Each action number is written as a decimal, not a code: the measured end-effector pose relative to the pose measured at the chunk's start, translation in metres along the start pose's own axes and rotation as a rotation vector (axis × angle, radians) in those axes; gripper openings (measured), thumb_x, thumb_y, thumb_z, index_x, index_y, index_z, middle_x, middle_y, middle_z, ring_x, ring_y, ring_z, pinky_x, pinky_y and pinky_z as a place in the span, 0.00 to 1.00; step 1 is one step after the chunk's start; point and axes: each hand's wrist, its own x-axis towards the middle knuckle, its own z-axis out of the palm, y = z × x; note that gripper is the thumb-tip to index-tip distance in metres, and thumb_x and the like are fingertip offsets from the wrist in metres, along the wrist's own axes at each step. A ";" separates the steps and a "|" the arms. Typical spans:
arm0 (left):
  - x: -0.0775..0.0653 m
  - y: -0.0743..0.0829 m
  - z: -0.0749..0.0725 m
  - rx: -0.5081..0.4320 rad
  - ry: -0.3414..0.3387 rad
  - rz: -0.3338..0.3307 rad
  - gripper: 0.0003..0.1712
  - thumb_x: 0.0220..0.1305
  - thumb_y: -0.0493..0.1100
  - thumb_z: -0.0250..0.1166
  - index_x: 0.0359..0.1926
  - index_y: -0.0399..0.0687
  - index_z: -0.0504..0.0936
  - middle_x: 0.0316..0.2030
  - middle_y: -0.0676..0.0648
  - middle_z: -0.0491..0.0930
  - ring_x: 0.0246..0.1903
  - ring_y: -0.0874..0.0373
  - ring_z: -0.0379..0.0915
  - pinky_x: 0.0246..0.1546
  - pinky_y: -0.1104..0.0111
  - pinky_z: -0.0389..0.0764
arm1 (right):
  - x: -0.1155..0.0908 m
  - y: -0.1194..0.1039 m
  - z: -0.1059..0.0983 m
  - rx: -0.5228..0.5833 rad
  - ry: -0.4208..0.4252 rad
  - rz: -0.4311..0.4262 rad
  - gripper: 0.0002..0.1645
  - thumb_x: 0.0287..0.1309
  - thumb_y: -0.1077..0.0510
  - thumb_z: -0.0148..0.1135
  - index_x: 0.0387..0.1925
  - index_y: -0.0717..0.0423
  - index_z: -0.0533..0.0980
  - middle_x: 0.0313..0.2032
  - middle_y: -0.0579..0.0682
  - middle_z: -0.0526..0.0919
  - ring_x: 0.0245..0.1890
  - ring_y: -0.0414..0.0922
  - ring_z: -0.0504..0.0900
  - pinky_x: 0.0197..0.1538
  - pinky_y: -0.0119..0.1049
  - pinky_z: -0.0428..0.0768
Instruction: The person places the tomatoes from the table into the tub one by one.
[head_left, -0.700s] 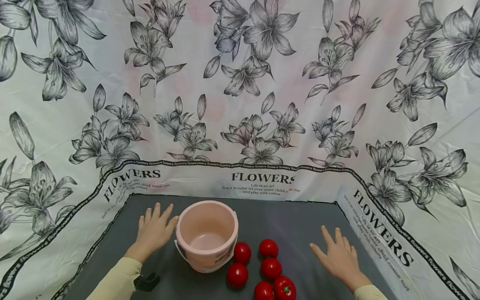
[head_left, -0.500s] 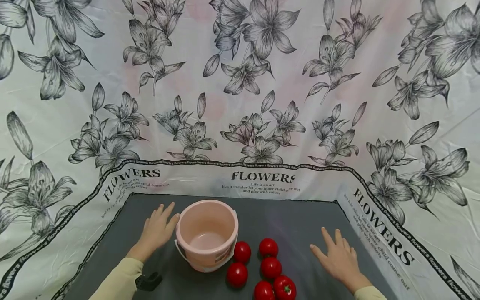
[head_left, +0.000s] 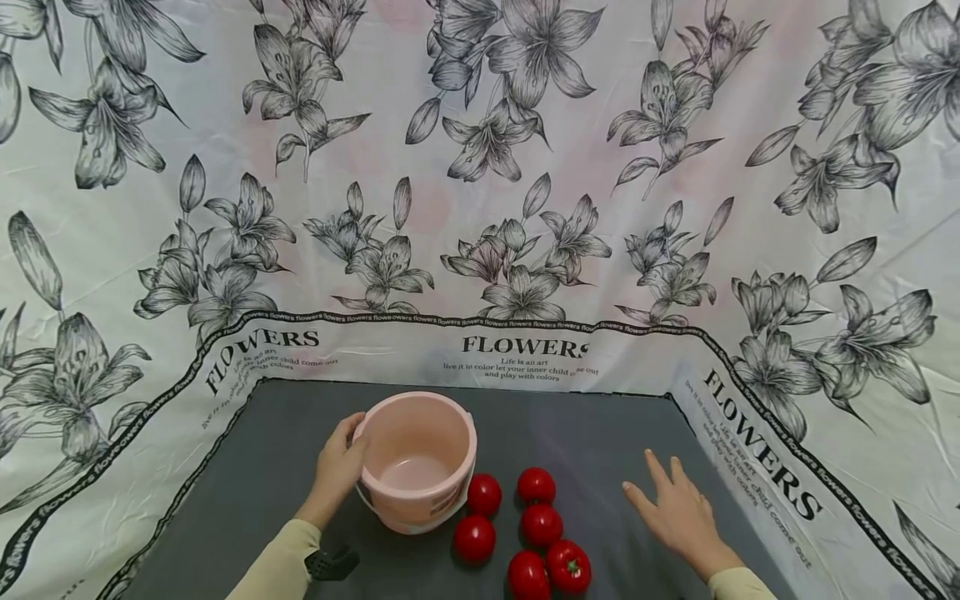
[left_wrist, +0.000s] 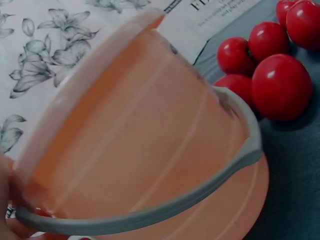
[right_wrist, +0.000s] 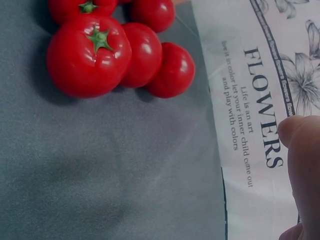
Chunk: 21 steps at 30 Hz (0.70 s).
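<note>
A pink bucket [head_left: 416,492] stands left of centre on the grey table, its mouth facing up. My left hand [head_left: 337,471] holds the bucket's left rim, thumb and fingers at its edge. In the left wrist view the bucket's grey handle [left_wrist: 150,216] hangs across its side, and only part of the hand [left_wrist: 6,200] shows at the left border. My right hand [head_left: 678,517] is over the right part of the table, fingers extended and holding nothing. Several red tomatoes [head_left: 542,525] lie between the bucket and the right hand; one tomato [head_left: 567,567] has its green stem end facing up.
A white cloth [head_left: 390,354] printed with flowers and lettering surrounds the grey table [head_left: 592,433] at the back and both sides. Two tomatoes [head_left: 474,540] lie close to the bucket's right side. A dark wrist strap [head_left: 332,564] is at the left sleeve.
My left hand has moved right to the bucket's rim and closed its fingers there. The right hand stays nearly where it was. The view has tipped down slightly.
</note>
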 end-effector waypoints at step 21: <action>0.003 -0.011 0.015 -0.184 0.045 -0.031 0.26 0.78 0.41 0.49 0.73 0.42 0.66 0.72 0.35 0.68 0.71 0.38 0.66 0.72 0.45 0.68 | -0.007 -0.010 0.014 0.401 -0.094 0.024 0.47 0.75 0.37 0.50 0.79 0.62 0.50 0.75 0.75 0.55 0.71 0.74 0.61 0.60 0.67 0.77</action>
